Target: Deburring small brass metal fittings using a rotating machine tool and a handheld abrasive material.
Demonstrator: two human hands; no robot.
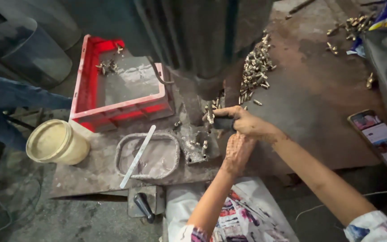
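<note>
My right hand [247, 123] is closed around a black handle [222, 123] at the foot of the dark machine column [202, 45]. A small brass part [210, 117] stands upright at its fingertips. My left hand [237, 153] lies just below the right hand, back up, at the edge of the metal worktable [301, 107]. Its fingers curl out of sight under the right wrist. A grey metal fixture block [195, 145] with small brass pieces on it sits left of both hands.
A heap of brass parts [256, 67] lies behind the hands. To the left are a red crate [86, 85], a grey shallow tray [169, 154] with a white stick [137, 157], and a cream bucket [57, 142]. A phone [379, 138] lies right. Another person's blue-clad leg [10, 94] is far left.
</note>
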